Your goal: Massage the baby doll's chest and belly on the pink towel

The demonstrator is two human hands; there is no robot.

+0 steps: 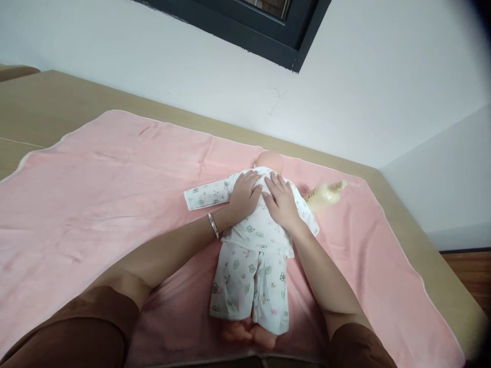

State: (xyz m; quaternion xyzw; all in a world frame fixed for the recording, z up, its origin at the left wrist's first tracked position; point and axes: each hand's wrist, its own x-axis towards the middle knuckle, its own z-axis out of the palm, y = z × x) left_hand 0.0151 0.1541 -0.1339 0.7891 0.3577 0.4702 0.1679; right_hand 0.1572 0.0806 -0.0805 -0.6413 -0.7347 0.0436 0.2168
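Note:
A baby doll [269,161] lies face down, its bald head toward the wall and its bare feet toward me. It wears a white printed top [255,225] and matching white trousers [233,281]. My left hand [245,193] rests flat on the left side of the doll's upper back, fingers stretched out. Beside it, my right hand [282,200] lies flat on the right side of the back, fingers spread. One sleeve [209,194] stretches out to the left. The doll's face is hidden.
A pink blanket [115,189] lies under the doll on a wooden tabletop [76,97]. Right of the doll is a shiny cream-coloured bottle-like object [326,195], its kind unclear. Behind are a white wall [337,102] and a dark window frame [249,36].

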